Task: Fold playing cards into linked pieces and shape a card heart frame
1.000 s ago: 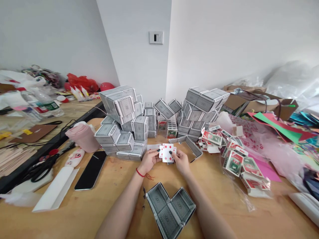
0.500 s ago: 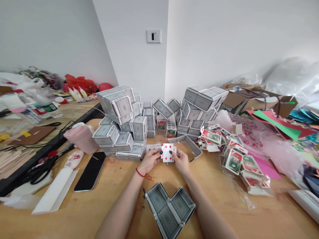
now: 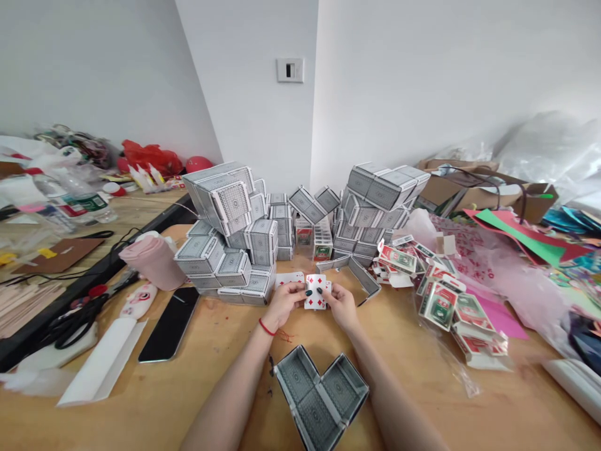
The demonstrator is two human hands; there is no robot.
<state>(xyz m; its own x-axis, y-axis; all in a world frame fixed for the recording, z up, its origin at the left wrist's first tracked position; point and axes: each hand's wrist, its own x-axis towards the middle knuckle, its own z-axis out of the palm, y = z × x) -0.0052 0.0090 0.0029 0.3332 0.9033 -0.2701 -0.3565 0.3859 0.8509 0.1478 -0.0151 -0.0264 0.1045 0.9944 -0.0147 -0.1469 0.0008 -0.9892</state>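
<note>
My left hand point(image 3: 286, 304) and my right hand point(image 3: 342, 305) pinch playing cards point(image 3: 315, 297) between them, faces up with red diamonds showing. Both thumbs press on the card faces. Just behind my left hand another face-up card point(image 3: 289, 278) lies on the table. A bent strip of joined cards point(image 3: 360, 279) stands behind my right hand. Between my forearms sits a heart-shaped open box made of grey-backed cards point(image 3: 315, 394). How many cards my hands hold cannot be made out.
Stacks of grey card-built boxes stand at the back left point(image 3: 220, 213) and back right point(image 3: 375, 207). Empty card packs point(image 3: 441, 304) pile up on the right. A black phone point(image 3: 169, 326), scissors point(image 3: 77, 319) and a pink roll point(image 3: 153, 260) lie on the left.
The held cards have dropped slightly toward me and now overlap more squarely. Both hands keep their pinch and have shifted only a little.
</note>
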